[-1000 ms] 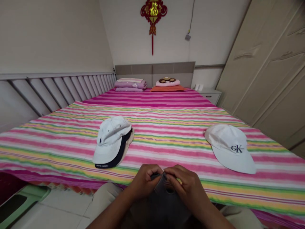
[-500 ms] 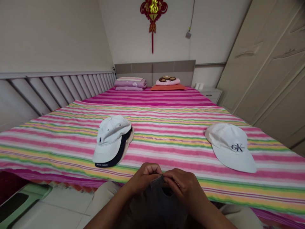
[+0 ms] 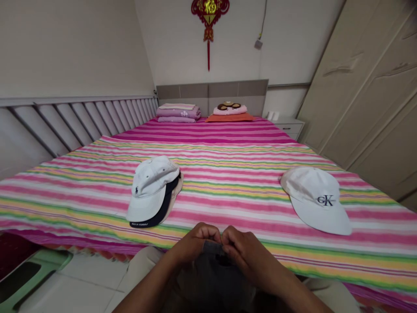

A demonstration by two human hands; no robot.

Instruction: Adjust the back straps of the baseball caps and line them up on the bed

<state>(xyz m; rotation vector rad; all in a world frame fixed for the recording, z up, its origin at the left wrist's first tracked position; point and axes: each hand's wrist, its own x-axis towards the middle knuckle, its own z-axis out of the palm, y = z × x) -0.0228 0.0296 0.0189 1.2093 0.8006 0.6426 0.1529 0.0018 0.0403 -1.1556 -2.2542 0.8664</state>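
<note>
Low in front of me, at the near edge of the bed, both my hands pinch a dark grey cap (image 3: 213, 274) by its upper edge, near what looks like its back strap and opening. My left hand (image 3: 198, 243) has its fingers curled on the left part of that edge. My right hand (image 3: 246, 250) grips just beside it, fingertips close to the left ones. The cap's lower part is in deep shadow. A stack of caps lies left on the bed, a white cap (image 3: 152, 182) on top of a navy cap (image 3: 162, 213) and a beige one (image 3: 177, 189). To the right lies a white CK cap (image 3: 314, 193).
A striped sheet (image 3: 228, 174) covers the bed. Folded purple bedding (image 3: 178, 114) and an orange pillow (image 3: 228, 118) sit by the headboard (image 3: 236, 93). A green stool (image 3: 42, 267) stands at lower left, a railing (image 3: 97, 117) along the left, a nightstand (image 3: 288, 128) at back right.
My right hand has turned and its fingers have curled in closer to the left hand. The cap's opening shows less than before. The caps on the bed have not moved.
</note>
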